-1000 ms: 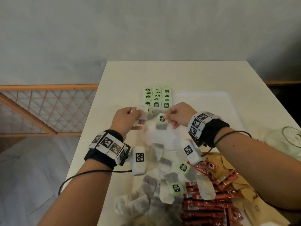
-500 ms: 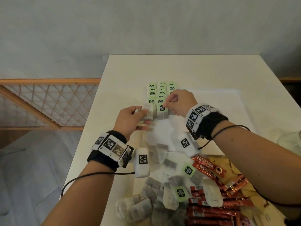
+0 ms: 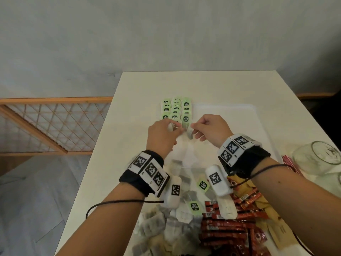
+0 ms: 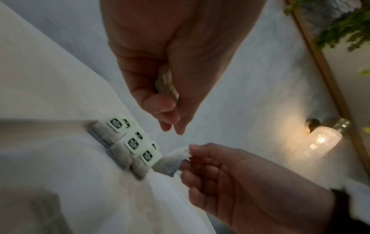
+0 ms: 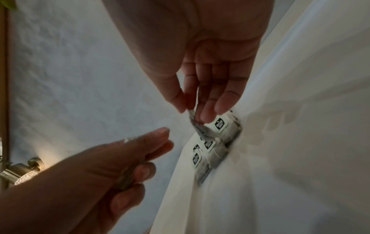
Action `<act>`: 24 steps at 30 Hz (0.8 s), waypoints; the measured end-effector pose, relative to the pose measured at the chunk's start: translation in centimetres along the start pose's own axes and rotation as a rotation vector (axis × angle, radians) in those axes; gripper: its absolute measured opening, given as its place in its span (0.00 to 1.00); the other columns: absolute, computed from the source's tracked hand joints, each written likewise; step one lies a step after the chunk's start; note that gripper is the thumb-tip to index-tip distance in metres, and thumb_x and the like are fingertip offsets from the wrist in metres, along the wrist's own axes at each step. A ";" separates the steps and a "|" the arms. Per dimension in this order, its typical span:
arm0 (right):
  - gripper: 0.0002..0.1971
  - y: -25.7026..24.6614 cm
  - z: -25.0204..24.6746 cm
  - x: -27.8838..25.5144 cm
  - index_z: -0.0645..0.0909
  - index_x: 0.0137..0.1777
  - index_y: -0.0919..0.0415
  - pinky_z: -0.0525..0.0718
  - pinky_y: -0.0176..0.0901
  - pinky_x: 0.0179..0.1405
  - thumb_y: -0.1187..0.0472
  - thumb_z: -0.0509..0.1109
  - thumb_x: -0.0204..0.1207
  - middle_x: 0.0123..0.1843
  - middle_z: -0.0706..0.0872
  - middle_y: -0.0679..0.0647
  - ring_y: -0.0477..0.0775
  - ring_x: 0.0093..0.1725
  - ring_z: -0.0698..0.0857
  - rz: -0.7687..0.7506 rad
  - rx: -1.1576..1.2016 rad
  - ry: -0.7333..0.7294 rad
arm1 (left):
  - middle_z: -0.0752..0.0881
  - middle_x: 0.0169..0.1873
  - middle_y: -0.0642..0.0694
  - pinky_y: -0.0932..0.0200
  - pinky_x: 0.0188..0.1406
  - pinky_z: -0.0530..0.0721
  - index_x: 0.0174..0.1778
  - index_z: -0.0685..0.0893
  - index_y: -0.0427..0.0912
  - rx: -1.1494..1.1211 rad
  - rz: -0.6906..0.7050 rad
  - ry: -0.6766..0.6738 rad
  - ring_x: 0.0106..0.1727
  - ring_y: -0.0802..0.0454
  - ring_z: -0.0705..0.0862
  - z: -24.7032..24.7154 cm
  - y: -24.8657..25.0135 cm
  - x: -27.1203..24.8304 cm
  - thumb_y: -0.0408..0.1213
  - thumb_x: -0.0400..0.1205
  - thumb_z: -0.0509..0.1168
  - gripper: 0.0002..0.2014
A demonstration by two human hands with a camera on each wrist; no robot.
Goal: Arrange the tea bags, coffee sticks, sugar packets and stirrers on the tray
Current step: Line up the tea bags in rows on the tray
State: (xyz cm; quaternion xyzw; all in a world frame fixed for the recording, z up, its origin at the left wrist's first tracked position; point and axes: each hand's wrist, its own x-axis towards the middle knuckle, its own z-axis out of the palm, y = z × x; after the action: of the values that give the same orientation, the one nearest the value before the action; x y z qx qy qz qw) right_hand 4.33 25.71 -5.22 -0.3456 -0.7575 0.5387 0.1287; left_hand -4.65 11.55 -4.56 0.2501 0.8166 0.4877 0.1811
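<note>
nearest you lies the unsorted heap: loose tea bags (image 3: 162,224) on the left and red coffee sticks (image 3: 227,231) on the right, with brown packets (image 3: 247,187) beside them that look like the sugar; i see no stirrers. a glass jar (image 3: 317,157) stands off to the right on the table (image 3: 140,85).

past your wrists, your left hand (image 3: 162,133) has its fingers curled round a small stack of tea bags held in reserve. your right hand (image 3: 210,128) pinches one tea bag (image 3: 189,133) between thumb and fingertip, the other fingers loosely spread; the bag hangs tilted, its lower edge at the near end of the rows.

farthest out, the laid rows of tea bags (image 3: 175,109) sit in three columns, green tags up and overlapping, at the far left corner of the white tray (image 3: 230,109).

you are on the tea-bag step, i judge, with coffee, sugar and stirrers not yet begun. the next move calls for laying this bag flat, tag up, overlapping the right column's front bag without nudging its neighbours.

against half a second ago, your right hand has drawn slightly back from the rows and your left has closed in beside it.
</note>
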 end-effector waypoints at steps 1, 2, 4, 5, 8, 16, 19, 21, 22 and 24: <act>0.08 0.1 0.0 -0.3 0.80 0.38 0.62 0.88 0.44 0.36 0.62 0.73 0.76 0.37 0.91 0.57 0.52 0.34 0.89 0.003 0.011 0.008 | 0.88 0.38 0.51 0.66 0.16 0.77 0.48 0.89 0.45 0.016 0.018 -0.039 0.22 0.60 0.81 0.5 0.4 -0.4 0.38 0.76 0.74 0.06; 0.07 0.1 0.0 -0.5 0.79 0.38 0.62 0.89 0.45 0.38 0.63 0.72 0.76 0.38 0.90 0.58 0.54 0.36 0.90 0.000 0.018 0.011 | 0.88 0.38 0.52 0.68 0.18 0.76 0.48 0.89 0.44 0.036 0.036 -0.071 0.22 0.61 0.81 1.0 0.7 -0.8 0.39 0.75 0.75 0.08; 0.07 -0.1 0.0 -1.0 0.80 0.38 0.63 0.90 0.48 0.40 0.61 0.72 0.75 0.39 0.91 0.58 0.57 0.38 0.91 -0.022 -0.005 0.008 | 0.87 0.37 0.55 0.67 0.26 0.78 0.45 0.88 0.45 0.094 0.095 -0.094 0.26 0.60 0.82 1.7 1.2 -1.2 0.43 0.74 0.77 0.09; 0.08 -0.2 0.0 -1.2 0.81 0.39 0.64 0.90 0.48 0.41 0.60 0.73 0.75 0.39 0.91 0.57 0.57 0.39 0.91 -0.032 -0.015 0.005 | 0.87 0.36 0.54 0.63 0.32 0.81 0.42 0.87 0.46 0.133 0.125 -0.087 0.28 0.58 0.83 1.9 1.3 -1.3 0.46 0.74 0.77 0.08; 0.13 -0.5 -0.4 -1.7 0.84 0.42 0.66 0.89 0.42 0.38 0.55 0.74 0.76 0.39 0.91 0.56 0.52 0.37 0.89 -0.048 0.042 -0.018 | 0.89 0.34 0.48 0.56 0.36 0.84 0.40 0.89 0.42 0.183 0.134 -0.034 0.29 0.50 0.86 1.9 1.4 -1.1 0.40 0.79 0.70 0.07; 0.06 1.0 -0.9 -0.9 0.85 0.50 0.59 0.86 0.41 0.34 0.57 0.72 0.79 0.44 0.87 0.54 0.50 0.35 0.87 -0.054 -0.086 -0.077 | 0.89 0.34 0.39 0.60 0.21 0.80 0.47 0.88 0.37 -0.185 -0.118 -0.116 0.25 0.54 0.82 1.4 0.2 -0.9 0.36 0.79 0.71 0.06; 0.05 1.8 -0.3 0.3 0.84 0.46 0.60 0.87 0.43 0.36 0.58 0.71 0.80 0.41 0.88 0.55 0.51 0.36 0.87 0.059 -0.169 -0.146 | 0.84 0.41 0.40 0.56 0.30 0.90 0.53 0.84 0.35 -0.383 -0.319 -0.246 0.37 0.50 0.83 0.9 -0.3 -0.5 0.34 0.82 0.69 0.07; 0.05 2.2 -0.1 1.4 0.84 0.46 0.60 0.88 0.47 0.40 0.58 0.72 0.79 0.40 0.88 0.56 0.52 0.36 0.86 0.132 -0.225 -0.146 | 0.80 0.49 0.36 0.53 0.38 0.92 0.49 0.81 0.33 -0.543 -0.448 -0.265 0.41 0.45 0.84 0.3 -0.4 0.0 0.28 0.84 0.64 0.02; 0.05 2.4 0.0 2.1 0.84 0.45 0.60 0.88 0.48 0.41 0.59 0.73 0.78 0.41 0.89 0.58 0.52 0.35 0.85 0.147 -0.250 -0.126 | 0.80 0.51 0.34 0.53 0.40 0.92 0.46 0.81 0.32 -0.594 -0.484 -0.242 0.41 0.43 0.85 -0.1 -0.6 0.4 0.25 0.84 0.62 0.03; 0.04 2.3 0.1 3.3 0.86 0.44 0.59 0.88 0.48 0.41 0.58 0.74 0.77 0.43 0.90 0.59 0.52 0.34 0.85 0.121 -0.290 -0.072 | 0.82 0.53 0.34 0.55 0.43 0.91 0.45 0.81 0.31 -0.602 -0.489 -0.199 0.46 0.42 0.87 -0.8 -1.3 1.2 0.25 0.85 0.59 0.06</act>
State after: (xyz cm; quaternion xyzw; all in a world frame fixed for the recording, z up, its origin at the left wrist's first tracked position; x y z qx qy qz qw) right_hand 2.72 28.27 -7.91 -0.3859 -0.8094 0.4424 0.0174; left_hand -6.36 11.21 -5.41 0.0303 0.6511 0.6211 0.4353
